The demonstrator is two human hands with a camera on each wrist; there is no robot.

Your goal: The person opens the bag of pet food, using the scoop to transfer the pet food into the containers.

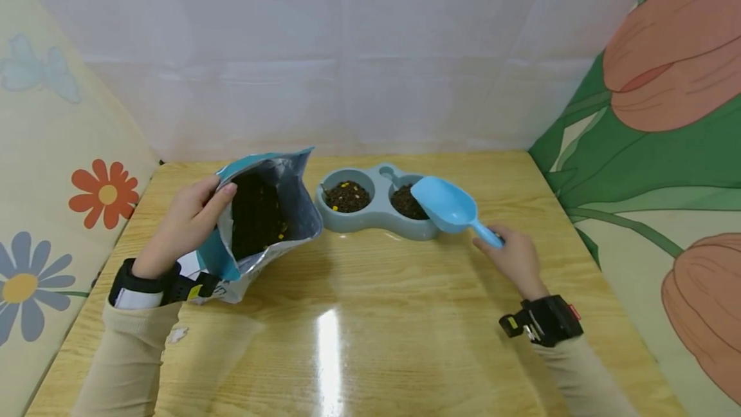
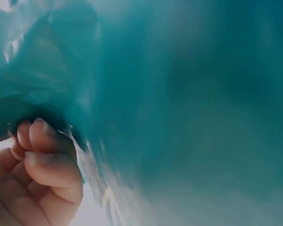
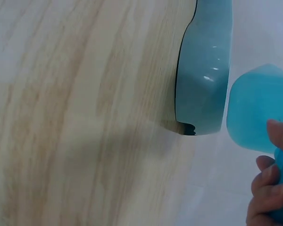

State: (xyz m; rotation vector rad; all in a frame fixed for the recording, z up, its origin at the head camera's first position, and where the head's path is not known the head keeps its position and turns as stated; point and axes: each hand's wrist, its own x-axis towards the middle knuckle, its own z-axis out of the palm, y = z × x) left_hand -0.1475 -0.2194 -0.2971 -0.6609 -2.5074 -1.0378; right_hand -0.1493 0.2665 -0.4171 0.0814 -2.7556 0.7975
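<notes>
My left hand (image 1: 185, 221) grips the rim of a blue and white bag (image 1: 303, 201), thumb over the edge. The bag stands open-mouthed with dark soil (image 1: 255, 217) and a few yellow bits inside. From the left wrist, the bag's teal outer side fills most of the view, with curled fingers against it. My right hand (image 1: 512, 259) holds a light blue scoop (image 1: 448, 204) by its handle. The scoop's bowl hangs over the right edge of a grey-blue double bowl (image 1: 370, 214); no soil shows on it. Dark soil with yellow bits lies in both round hollows, the right one partly hidden.
The wooden table (image 1: 393, 327) runs up to a white cloth backdrop (image 1: 347, 50). Panels painted with flowers (image 1: 107, 195) flank both sides. A small white scrap (image 1: 177, 334) lies by the left forearm.
</notes>
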